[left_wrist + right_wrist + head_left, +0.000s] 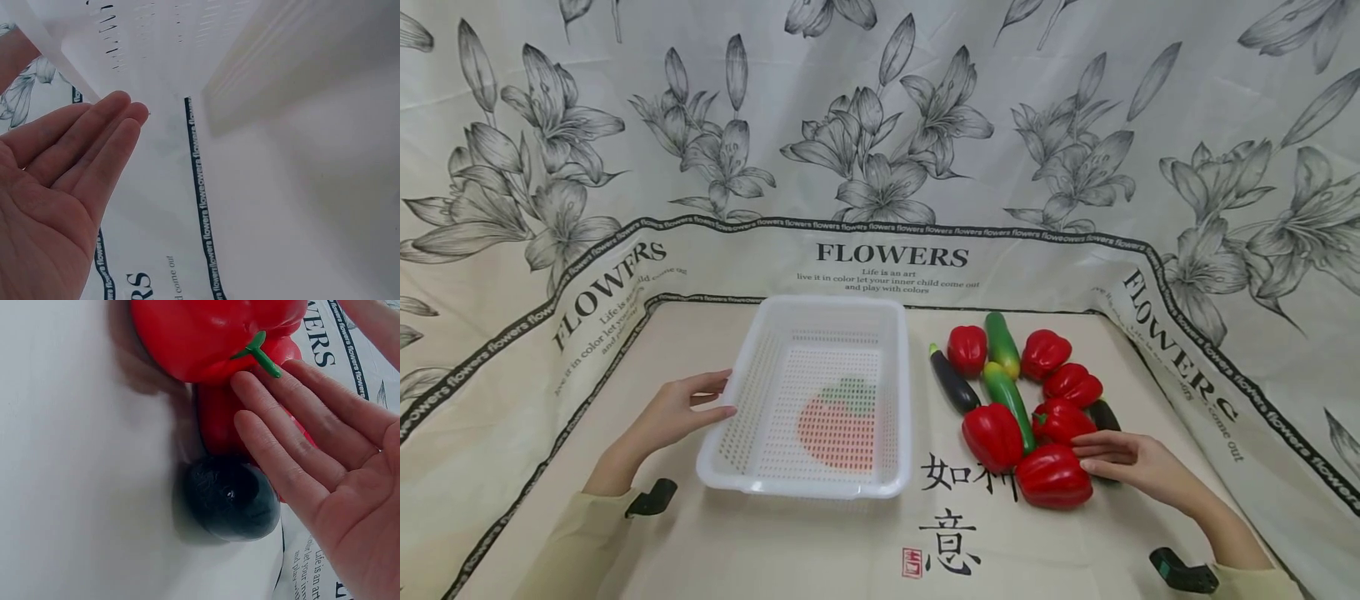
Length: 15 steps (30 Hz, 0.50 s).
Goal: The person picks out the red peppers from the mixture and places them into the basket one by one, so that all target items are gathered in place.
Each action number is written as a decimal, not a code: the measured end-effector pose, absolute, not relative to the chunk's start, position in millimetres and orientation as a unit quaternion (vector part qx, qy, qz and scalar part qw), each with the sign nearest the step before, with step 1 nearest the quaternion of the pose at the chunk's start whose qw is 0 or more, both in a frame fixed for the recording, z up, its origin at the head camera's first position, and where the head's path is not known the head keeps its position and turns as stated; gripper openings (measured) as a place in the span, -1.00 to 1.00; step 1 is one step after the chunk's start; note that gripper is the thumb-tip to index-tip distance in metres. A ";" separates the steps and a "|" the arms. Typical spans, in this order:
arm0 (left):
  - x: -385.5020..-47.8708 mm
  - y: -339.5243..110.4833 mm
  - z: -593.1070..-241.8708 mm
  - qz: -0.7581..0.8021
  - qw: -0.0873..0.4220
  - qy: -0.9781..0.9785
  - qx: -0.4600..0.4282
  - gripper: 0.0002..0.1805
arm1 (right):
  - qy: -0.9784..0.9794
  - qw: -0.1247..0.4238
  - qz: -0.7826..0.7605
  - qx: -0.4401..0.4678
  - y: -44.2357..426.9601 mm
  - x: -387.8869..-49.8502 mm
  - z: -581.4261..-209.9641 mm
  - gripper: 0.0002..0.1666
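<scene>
A white perforated plastic basket [803,486] with a strawberry print on its base stands left of centre. My left hand [672,413] is at its left rim, fingers nearly straight. In the left wrist view the fingers [94,144] lie beside the basket wall [156,37]; contact is unclear. My right hand [1142,468] is at the right of the vegetable pile, its straight fingers beside the nearest red bell pepper [1054,477] and another red bell pepper [1060,421]. In the right wrist view the fingers [281,447] extend near a green stem and a dark eggplant [231,499].
Several more red bell peppers [992,437] lie grouped with two green cucumbers [1002,346] and another eggplant [953,380]. Black characters [950,543] mark the pale tablecloth [820,550]. A flower-printed cloth [880,192] rises behind and along both sides.
</scene>
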<state>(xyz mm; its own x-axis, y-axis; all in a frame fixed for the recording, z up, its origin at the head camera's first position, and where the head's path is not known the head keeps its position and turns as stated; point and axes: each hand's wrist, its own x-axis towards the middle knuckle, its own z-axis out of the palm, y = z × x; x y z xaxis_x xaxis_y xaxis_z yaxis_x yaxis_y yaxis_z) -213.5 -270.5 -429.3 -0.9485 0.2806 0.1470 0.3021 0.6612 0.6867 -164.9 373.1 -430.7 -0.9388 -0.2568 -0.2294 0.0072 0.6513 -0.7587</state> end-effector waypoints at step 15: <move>-213.9 -272.1 -431.7 -0.383 0.006 -0.910 -0.157 -0.27 | 0.909 0.206 -0.359 -0.055 377.5 -166.4 -437.1 -0.35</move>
